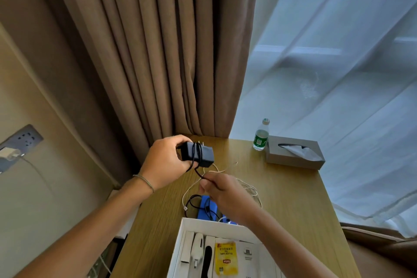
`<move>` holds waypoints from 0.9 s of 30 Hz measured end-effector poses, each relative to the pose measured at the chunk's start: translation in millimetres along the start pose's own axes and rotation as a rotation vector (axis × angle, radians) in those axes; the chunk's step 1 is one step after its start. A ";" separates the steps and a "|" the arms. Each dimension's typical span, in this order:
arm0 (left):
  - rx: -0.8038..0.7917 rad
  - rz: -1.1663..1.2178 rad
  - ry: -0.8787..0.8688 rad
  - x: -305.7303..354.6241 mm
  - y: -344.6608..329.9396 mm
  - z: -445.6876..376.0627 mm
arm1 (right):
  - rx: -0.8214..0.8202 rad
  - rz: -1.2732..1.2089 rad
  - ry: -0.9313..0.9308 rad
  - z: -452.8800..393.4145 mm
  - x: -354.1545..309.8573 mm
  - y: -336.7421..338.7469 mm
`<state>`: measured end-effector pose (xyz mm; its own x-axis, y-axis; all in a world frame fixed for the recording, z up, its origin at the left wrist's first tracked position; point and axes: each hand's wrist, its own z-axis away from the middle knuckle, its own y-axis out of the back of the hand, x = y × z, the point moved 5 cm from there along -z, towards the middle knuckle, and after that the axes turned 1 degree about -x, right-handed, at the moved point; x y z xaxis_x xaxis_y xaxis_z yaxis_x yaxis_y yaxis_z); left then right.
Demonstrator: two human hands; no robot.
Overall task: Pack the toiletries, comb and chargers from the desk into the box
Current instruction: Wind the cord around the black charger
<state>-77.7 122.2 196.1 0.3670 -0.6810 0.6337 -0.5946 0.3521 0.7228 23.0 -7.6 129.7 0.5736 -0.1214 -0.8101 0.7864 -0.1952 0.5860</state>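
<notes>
Head view has your left hand [164,162] clamped round the black charger [198,153], held in the air above the worktop [282,187], prongs up. A few turns of its black cord [196,170] are already round the body. Your right hand [225,192] pinches the cord just below it, fingers together on the line.

The block looks rigid and probably light for its size, so grip it by the flat sides and keep clear of the prongs. The cord is limp and springy; it likely uncoils if you let go, so keep tension and tuck the end. A white cable [225,171] lies tangled near it on the worktop; watch you don't drag that along.

The box [180,244] sits open at the near edge, already holding packets and a tea bag [225,257].
</notes>
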 end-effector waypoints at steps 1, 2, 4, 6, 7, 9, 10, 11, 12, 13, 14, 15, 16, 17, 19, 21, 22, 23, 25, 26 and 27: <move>-0.036 -0.060 -0.014 -1.1 -0.8 1.1 | 0.005 0.051 0.020 0.7 -6.0 8.6; -0.075 -0.106 -0.030 -1.7 -1.3 2.1 | 0.018 0.092 0.037 0.9 -10.5 19.1; -0.168 -0.133 -0.065 0.2 -1.9 3.9 | 0.066 0.134 0.054 -0.8 -14.0 41.5; -0.261 -0.096 -0.086 5.4 -2.8 6.2 | 0.100 0.136 0.062 -3.1 -13.7 59.3; -0.300 -0.074 -0.092 8.4 -3.4 7.3 | 0.105 0.130 0.071 -4.5 -13.3 65.2; -0.384 -0.003 -0.096 14.1 -6.4 9.6 | 0.110 0.099 0.099 -8.0 -12.4 73.8; -0.430 0.052 -0.091 16.6 -8.3 11.4 | 0.120 0.064 0.114 -10.0 -11.2 77.6; -0.470 0.108 -0.087 19.3 -10.0 13.2 | 0.137 0.018 0.122 -12.1 -9.0 81.6; -0.496 0.157 -0.087 21.8 -10.8 14.1 | 0.152 -0.024 0.126 -14.3 -6.5 85.1; -0.508 0.194 -0.089 23.6 -10.7 14.5 | 0.156 -0.064 0.125 -16.1 -3.8 86.7; -0.513 0.224 -0.093 24.8 -10.0 14.4 | 0.148 -0.109 0.123 -17.7 -0.9 86.6; -0.522 0.251 -0.099 25.6 -9.3 14.0 | 0.132 -0.164 0.119 -18.9 2.1 85.0; -0.539 0.273 -0.105 25.9 -9.0 13.8 | 0.112 -0.229 0.113 -19.7 5.0 82.5; -0.564 0.292 -0.111 26.5 -9.3 14.1 | 0.093 -0.304 0.102 -20.3 8.4 79.9; -0.615 0.335 -0.125 27.5 -11.5 15.9 | 0.066 -0.452 0.079 -20.9 16.4 75.8; -0.627 0.425 -0.131 25.8 -13.3 16.8 | 0.033 -0.559 0.055 -20.1 23.6 69.6; -0.625 0.486 -0.124 23.5 -13.6 16.5 | 0.016 -0.591 0.035 -19.0 28.2 63.6; -0.620 0.546 -0.112 20.5 -13.9 16.1 | 0.002 -0.615 0.009 -17.5 33.3 55.8; -0.583 0.634 -0.091 14.2 -15.5 15.4 | -0.032 -0.674 -0.062 -12.6 44.1 35.9; -0.544 0.663 -0.081 10.5 -16.9 14.8 | -0.052 -0.711 -0.097 -9.1 48.0 25.4; -0.489 0.685 -0.062 5.9 -18.6 14.2 | -0.073 -0.741 -0.122 -5.0 49.5 15.4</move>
<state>-74.7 102.5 182.5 -0.0100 -0.2448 0.9695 -0.2898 0.9287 0.2315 64.7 -11.7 98.8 -0.1374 -0.0909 -0.9863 0.9722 -0.2029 -0.1167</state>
